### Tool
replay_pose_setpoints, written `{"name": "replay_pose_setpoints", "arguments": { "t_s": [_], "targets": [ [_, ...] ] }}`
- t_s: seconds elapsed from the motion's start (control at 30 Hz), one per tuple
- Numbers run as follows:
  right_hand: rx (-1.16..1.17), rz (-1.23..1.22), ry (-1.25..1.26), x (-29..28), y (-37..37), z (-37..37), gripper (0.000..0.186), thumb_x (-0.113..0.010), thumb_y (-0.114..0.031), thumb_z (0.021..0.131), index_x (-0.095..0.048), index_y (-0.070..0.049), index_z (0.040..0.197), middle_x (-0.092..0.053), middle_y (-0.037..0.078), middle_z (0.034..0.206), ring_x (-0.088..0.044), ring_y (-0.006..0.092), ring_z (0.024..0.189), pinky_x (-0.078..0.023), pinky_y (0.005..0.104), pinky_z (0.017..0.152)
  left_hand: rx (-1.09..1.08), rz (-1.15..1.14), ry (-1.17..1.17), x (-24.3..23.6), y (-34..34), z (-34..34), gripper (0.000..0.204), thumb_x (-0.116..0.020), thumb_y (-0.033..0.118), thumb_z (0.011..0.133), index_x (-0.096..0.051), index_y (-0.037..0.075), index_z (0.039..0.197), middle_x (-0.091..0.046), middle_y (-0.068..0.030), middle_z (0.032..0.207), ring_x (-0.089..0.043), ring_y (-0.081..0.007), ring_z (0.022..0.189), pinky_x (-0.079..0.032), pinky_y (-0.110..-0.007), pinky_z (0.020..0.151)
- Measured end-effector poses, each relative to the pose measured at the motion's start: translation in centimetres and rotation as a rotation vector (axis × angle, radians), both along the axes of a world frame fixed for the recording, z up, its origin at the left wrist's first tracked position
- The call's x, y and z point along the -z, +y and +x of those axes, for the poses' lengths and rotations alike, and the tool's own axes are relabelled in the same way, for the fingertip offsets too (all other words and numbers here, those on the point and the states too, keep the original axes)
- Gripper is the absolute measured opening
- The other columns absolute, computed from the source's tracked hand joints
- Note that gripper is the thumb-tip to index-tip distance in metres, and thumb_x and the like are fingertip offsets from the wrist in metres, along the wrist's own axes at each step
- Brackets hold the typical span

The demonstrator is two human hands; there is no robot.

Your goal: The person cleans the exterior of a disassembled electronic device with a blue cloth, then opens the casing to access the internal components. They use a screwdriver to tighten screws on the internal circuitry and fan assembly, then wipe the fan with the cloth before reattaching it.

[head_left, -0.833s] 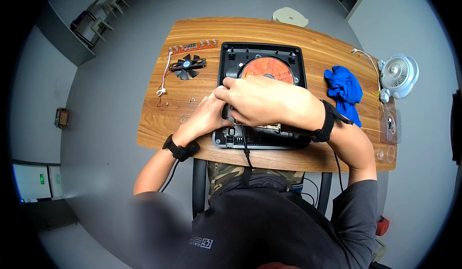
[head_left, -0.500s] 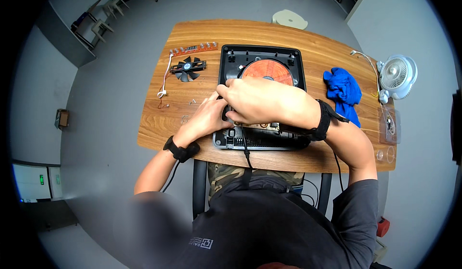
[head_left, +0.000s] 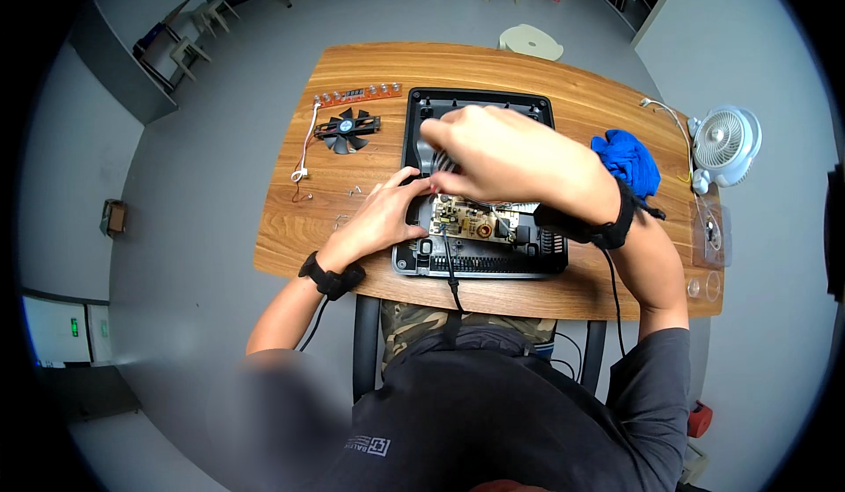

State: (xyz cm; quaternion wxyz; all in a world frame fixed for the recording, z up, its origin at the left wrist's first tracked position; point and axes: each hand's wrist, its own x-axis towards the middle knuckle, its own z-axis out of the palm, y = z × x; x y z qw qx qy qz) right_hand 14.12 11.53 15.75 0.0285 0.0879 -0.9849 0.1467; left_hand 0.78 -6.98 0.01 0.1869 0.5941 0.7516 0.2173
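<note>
An opened black appliance housing lies in front of me on the wooden table. In its near half sits a tan circuit board with a copper-ringed coil and a black cord running toward me. My left hand rests at the board's left edge, thumb and forefinger spread apart. Over the housing's middle is my right hand, its fingers curled closed above the board's far edge. Greyish strands show below those fingers, with a small red bit near the left fingertips; what is held is blurred. My right hand hides the housing's far middle.
To the left lie a black fan, an orange strip board with a white cable, and small loose screws. On the right are a blue cloth, a white round fan and a clear tray.
My right hand has lifted and moved away from the board, uncovering it and covering the orange coil. My left hand stays nearly in place, its forefinger reaching slightly further right.
</note>
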Motion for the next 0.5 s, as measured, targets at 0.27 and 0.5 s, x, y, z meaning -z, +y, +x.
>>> {"name": "replay_pose_setpoints", "arguments": {
  "t_s": [0.27,0.5],
  "targets": [
    [0.095,-0.02,0.034,1.8,3.1,0.0,0.037,-0.076,-0.028,0.087,-0.063,0.003,0.101,-0.07,0.022,0.095,-0.07,0.0407,0.091,-0.056,0.0452,0.081,0.008,0.123,0.028,0.2,0.0,0.4,0.091,-0.09,0.019,0.07,-0.047,0.007,0.149,-0.056,-0.0205,0.143,-0.044,-0.0385,0.141,-0.042,-0.049,0.113],
    [0.084,-0.05,0.066,2.7,4.0,-0.4,0.035,-0.075,-0.026,0.087,-0.062,0.005,0.098,-0.07,0.023,0.093,-0.07,0.0415,0.089,-0.056,0.0457,0.08,0.015,0.099,-0.001,0.5,0.4,0.3,0.107,-0.091,0.018,0.069,-0.033,0.01,0.158,-0.069,-0.0045,0.132,-0.042,-0.0335,0.14,-0.039,-0.044,0.116]
  ]
}}
